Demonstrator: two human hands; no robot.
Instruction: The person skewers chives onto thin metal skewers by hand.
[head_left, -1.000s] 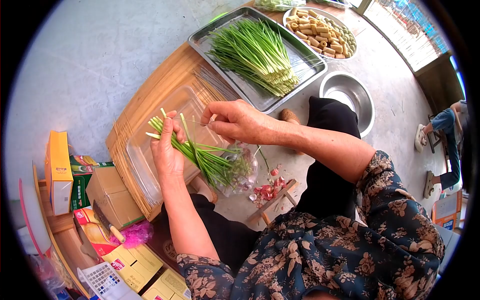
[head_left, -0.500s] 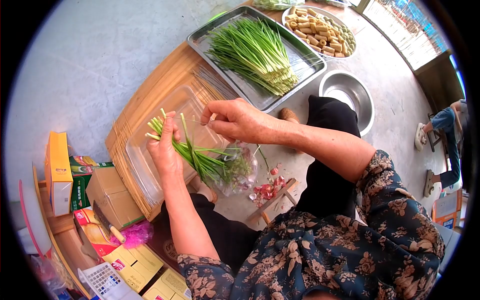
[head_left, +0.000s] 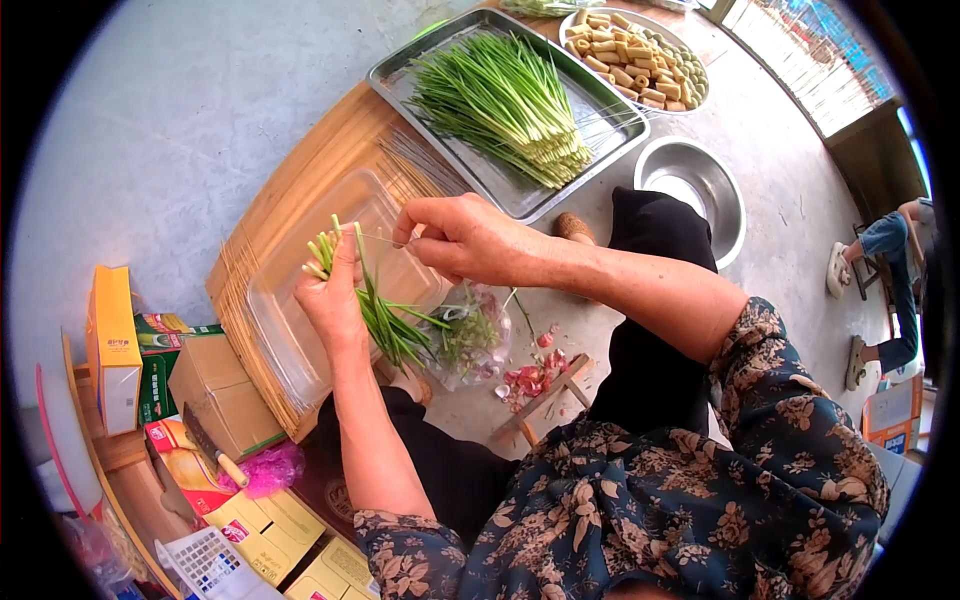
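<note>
The tray [head_left: 495,205] and round bowl [head_left: 735,225] look like shiny, smooth metal, the surface [head_left: 310,165] smooth wood, the container [head_left: 290,345] clear, glossy plastic.

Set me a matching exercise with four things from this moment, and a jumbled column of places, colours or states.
1. left hand
2. right hand
3. tray
4. bag by the knife

A. under the green pile
B. pinching a thin stick
C. purple
D. gripping a small bunch of green stalks

Pairs: 1-D, 2-B, 3-A, 4-C
</note>
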